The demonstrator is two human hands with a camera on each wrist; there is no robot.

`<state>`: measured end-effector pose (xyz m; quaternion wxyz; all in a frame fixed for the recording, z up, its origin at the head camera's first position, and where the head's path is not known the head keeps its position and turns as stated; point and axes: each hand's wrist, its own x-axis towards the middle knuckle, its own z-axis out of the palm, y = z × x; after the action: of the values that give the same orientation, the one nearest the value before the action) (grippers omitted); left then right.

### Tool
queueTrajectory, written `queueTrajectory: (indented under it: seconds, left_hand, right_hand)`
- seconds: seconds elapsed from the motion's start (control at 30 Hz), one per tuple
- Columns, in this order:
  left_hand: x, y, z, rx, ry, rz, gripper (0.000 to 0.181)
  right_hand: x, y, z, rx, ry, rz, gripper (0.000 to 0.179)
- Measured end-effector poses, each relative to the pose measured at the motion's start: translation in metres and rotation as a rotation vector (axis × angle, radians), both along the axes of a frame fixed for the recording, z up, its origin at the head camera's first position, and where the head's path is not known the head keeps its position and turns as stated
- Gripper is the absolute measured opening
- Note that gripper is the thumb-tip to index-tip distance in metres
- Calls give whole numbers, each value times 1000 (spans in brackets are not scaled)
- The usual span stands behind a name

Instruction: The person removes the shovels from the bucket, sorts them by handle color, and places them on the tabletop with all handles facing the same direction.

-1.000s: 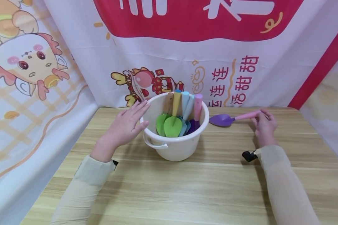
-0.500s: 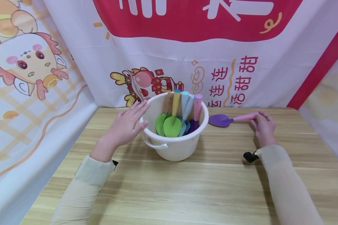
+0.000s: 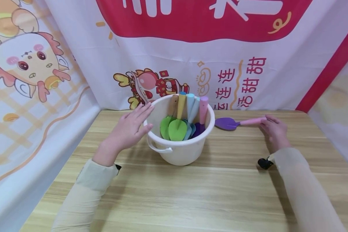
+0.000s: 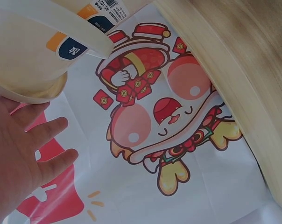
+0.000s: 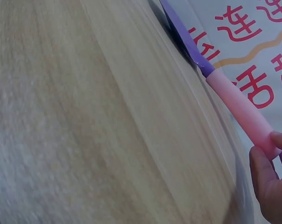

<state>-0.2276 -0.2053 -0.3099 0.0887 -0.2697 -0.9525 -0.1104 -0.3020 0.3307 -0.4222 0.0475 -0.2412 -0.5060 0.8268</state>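
Note:
A small trowel with a purple blade (image 3: pixel 227 123) and a pink handle (image 5: pixel 241 109) lies to the right of a white bucket (image 3: pixel 181 153). My right hand (image 3: pixel 275 130) pinches the far end of that handle between thumb and fingertips. With fingers straight, my left hand (image 3: pixel 129 129) rests against the bucket's left rim; the left wrist view shows the palm (image 4: pixel 15 158) and spread fingers under the rim. Inside the bucket, several trowels stand handle up: a green one (image 3: pixel 178 130) with a yellow handle, another green one with a brown handle, light blue ones (image 3: pixel 190 103), and a purple one with a pink handle (image 3: pixel 203 108).
Everything stands on a wood-grain table (image 3: pixel 191 199). A printed white and red cloth (image 3: pixel 168 51) hangs along the back edge, and another patterned cloth (image 3: pixel 32 106) covers the left side. The bucket's white carry handle (image 3: pixel 159 149) hangs down at its front.
The right wrist and forearm have swung slightly to the right, and the fingers sit nearer the tip of the handle. The trowel and left hand have stayed nearly still.

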Motion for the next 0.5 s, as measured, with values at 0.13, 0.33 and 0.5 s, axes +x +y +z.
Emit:
queueTrajectory:
  seconds: [0.13, 0.33, 0.5]
  left_hand:
    - [0, 0, 0, 1, -1, 2, 66]
    - [0, 0, 0, -1, -3, 3, 66]
    - [-1, -1, 0, -5, -2, 0, 66]
  right_hand:
    - [-1, 2, -2, 37, -37, 13, 28]
    - [-2, 4, -4, 25, -47, 2, 31]
    - [-2, 5, -5, 10, -33, 5, 34]
